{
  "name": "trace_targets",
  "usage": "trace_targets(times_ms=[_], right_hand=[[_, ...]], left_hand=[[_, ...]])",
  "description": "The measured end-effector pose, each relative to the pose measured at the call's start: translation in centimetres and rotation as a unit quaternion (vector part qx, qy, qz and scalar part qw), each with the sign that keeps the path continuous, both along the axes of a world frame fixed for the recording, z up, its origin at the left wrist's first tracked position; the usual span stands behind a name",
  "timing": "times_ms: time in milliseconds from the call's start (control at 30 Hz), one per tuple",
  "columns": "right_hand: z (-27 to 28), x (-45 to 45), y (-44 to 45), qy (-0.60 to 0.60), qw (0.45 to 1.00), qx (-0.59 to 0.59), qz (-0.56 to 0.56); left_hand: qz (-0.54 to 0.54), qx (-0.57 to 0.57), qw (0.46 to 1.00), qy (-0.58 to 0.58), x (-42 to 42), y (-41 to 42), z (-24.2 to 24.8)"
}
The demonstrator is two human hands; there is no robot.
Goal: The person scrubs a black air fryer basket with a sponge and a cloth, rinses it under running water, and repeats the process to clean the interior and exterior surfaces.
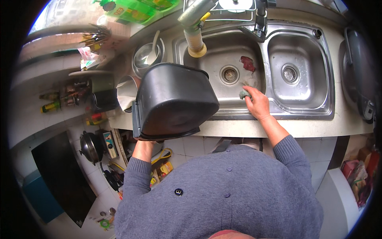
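Note:
My left hand (146, 145) holds up a black air-fryer drawer (179, 98) by its front end, and the drawer hides most of the fingers. It is tilted, with its underside and outer walls showing, over the counter's front edge and the left rim of the steel double sink (270, 103). My right hand (258, 103) pinches a small grey-green scouring pad (244, 94) above the front right of the larger basin. A dark red scrap (247, 63), perhaps a cloth, lies in that basin near the drain (229, 75). Beside it is a pale patch I cannot make out.
A faucet (195, 44) overhangs the larger basin. Steel bowls (148, 55) with a white ladle (154, 44) stand left of the sink. A black appliance (361, 74) sits on the right counter. A dish rack (247, 15) is behind the sink.

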State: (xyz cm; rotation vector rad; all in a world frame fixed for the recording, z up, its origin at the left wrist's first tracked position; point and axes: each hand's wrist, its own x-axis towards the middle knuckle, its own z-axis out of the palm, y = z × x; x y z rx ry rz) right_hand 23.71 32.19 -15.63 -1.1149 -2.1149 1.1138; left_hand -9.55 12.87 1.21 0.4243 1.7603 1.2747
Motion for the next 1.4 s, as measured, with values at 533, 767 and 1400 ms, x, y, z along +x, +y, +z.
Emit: trace_targets(times_ms=[533, 767, 1400], right_hand=[[0.1, -0.2, -0.1, -0.008, 1.000, -0.022, -0.001], [0.0, -0.2, -0.1, -0.019, 1.000, -0.010, 0.001], [0.1, -0.6, 0.0, -0.048, 0.998, -0.022, 0.023]], left_hand=[[0.032, 0.023, 0.999, 0.013, 2.9, -3.2, -0.1], [0.043, 0.036, 0.998, 0.019, 3.3, -3.7, -0.4], [0.201, 0.123, 0.909, 0.345, -2.0, -12.5, 6.6]])
